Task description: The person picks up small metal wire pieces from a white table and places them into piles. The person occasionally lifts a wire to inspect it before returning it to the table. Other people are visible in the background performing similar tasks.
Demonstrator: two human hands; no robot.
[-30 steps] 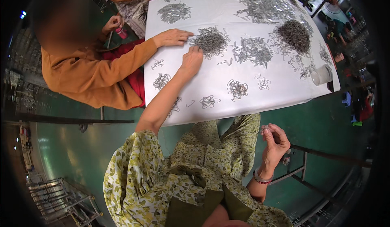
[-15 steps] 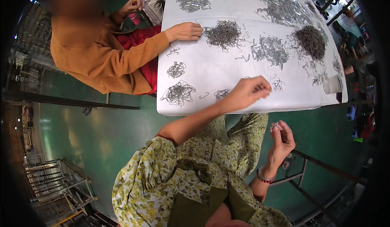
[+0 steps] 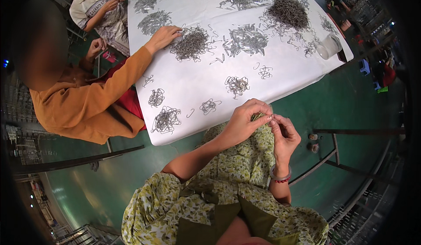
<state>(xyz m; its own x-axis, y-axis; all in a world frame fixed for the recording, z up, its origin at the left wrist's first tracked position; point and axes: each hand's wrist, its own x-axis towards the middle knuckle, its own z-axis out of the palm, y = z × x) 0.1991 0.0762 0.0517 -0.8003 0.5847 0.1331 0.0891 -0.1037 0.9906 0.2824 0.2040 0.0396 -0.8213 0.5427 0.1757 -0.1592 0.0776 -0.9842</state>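
Observation:
Just off the near edge of the white-covered table (image 3: 193, 85), my left hand (image 3: 246, 121) and my right hand (image 3: 286, 140) meet fingertip to fingertip. Both are closed in a pinch. Whatever sits between them is too small to make out. Small loose piles of curved grey wire hooks lie nearest my hands: one pile (image 3: 237, 86) beyond my left hand, another (image 3: 210, 106) to its left. A sparse group of hooks (image 3: 265, 72) lies farther right. A bracelet with red beads (image 3: 280, 179) circles my right wrist.
A co-worker's hand (image 3: 164, 38) touches a large hook pile (image 3: 190, 44) at left. Clear slim plastic pieces (image 3: 247, 41) and a dark hook heap (image 3: 287, 13) lie beyond. A clear plastic tub (image 3: 330, 47) stands at the right edge. Metal bars (image 3: 337, 150) are right of me.
My left hand has come back from over the table to meet my right hand, its fingers now pinched against it. The view has turned, shifting the table leftward.

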